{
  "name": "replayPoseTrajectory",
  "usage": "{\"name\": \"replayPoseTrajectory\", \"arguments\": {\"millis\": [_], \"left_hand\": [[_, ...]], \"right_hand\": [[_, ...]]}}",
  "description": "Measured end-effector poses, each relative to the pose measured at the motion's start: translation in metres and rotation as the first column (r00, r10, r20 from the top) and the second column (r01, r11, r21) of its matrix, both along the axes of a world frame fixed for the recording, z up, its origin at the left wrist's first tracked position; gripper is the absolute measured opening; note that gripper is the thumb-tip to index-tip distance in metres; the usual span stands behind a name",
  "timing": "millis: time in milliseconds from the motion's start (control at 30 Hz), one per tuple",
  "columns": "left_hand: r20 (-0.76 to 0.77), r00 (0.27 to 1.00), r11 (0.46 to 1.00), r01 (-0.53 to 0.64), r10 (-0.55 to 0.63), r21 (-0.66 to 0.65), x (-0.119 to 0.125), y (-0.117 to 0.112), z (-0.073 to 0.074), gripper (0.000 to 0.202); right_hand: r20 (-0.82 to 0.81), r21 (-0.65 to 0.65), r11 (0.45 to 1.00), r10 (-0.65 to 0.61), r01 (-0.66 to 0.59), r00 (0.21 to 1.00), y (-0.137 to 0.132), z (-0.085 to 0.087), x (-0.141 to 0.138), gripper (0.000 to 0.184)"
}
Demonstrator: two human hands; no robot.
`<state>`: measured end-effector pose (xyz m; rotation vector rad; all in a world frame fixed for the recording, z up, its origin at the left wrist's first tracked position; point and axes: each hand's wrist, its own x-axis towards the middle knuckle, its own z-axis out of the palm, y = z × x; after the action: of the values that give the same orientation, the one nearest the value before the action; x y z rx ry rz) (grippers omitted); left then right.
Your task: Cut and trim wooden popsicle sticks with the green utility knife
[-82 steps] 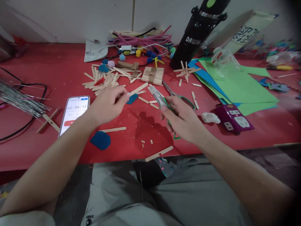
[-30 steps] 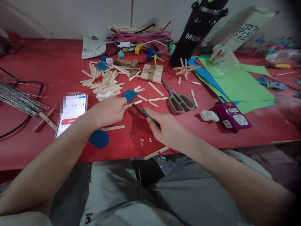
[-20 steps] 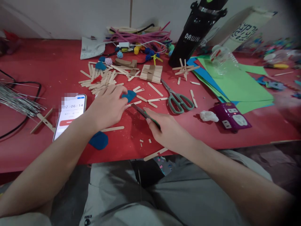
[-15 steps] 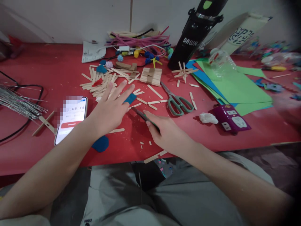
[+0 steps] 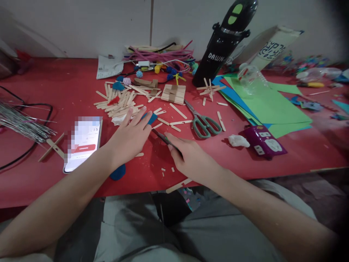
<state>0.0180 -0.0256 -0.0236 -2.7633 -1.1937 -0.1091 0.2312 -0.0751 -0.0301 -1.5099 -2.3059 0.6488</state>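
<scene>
My left hand (image 5: 131, 136) lies low over the red table, fingers stretched out and slightly spread. Its fingertips are by a blue felt piece (image 5: 151, 118) and a heap of craft sticks (image 5: 122, 96). The end of one craft stick (image 5: 139, 154) shows beside the palm; the rest is hidden under the hand. My right hand (image 5: 188, 156) is closed around a dark utility knife (image 5: 161, 137), its tip pointing toward my left hand. Small cut chips (image 5: 163, 170) and a notched stick (image 5: 178, 185) are scattered in front of my right hand.
Green-handled scissors (image 5: 203, 122) lie beyond my right hand. A lit phone (image 5: 83, 145) and a metal wire bundle (image 5: 24, 122) are at left. A purple packet (image 5: 265, 142), coloured paper sheets (image 5: 283, 109) and a black bottle (image 5: 215, 54) are at right.
The view has tilted up a little, so the table sits lower in the picture. My left hand now covers more of the stick beside its palm. The knife stays in my right hand.
</scene>
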Motion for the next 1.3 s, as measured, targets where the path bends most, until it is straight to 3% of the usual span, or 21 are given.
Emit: {"name": "replayPoseTrajectory", "arguments": {"millis": [167,400,600,833,1067,1300], "left_hand": [[-0.045,0.999,0.998,-0.031,0.028,-0.052,-0.002,0.007,-0.008,0.042],[0.05,0.998,0.985,-0.032,0.041,-0.171,-0.002,0.013,-0.006,0.044],[-0.056,0.998,0.986,-0.025,0.016,-0.165,-0.004,0.016,-0.005,0.04],[-0.014,1.0,0.987,-0.002,0.0,-0.158,-0.006,0.018,-0.004,0.034],[-0.02,1.0,0.993,0.009,-0.011,-0.122,-0.005,0.017,-0.005,0.033],[-0.07,0.997,0.984,-0.028,0.016,-0.174,-0.001,0.016,0.001,0.033]], "right_hand": [[0.07,-0.036,0.999,0.001,0.001,0.998,0.003,0.007,-0.002,0.052],[0.157,-0.091,0.996,-0.005,0.019,0.988,0.004,0.015,-0.005,0.055],[0.121,-0.069,0.998,0.007,0.001,0.993,0.002,0.01,-0.002,0.052],[0.063,-0.001,1.0,-0.001,0.001,0.998,0.0,0.005,0.003,0.05],[0.073,-0.029,0.999,-0.009,0.011,0.997,0.002,0.005,0.002,0.052],[0.093,-0.039,0.999,-0.008,0.011,0.996,0.002,0.008,0.001,0.052]]}}
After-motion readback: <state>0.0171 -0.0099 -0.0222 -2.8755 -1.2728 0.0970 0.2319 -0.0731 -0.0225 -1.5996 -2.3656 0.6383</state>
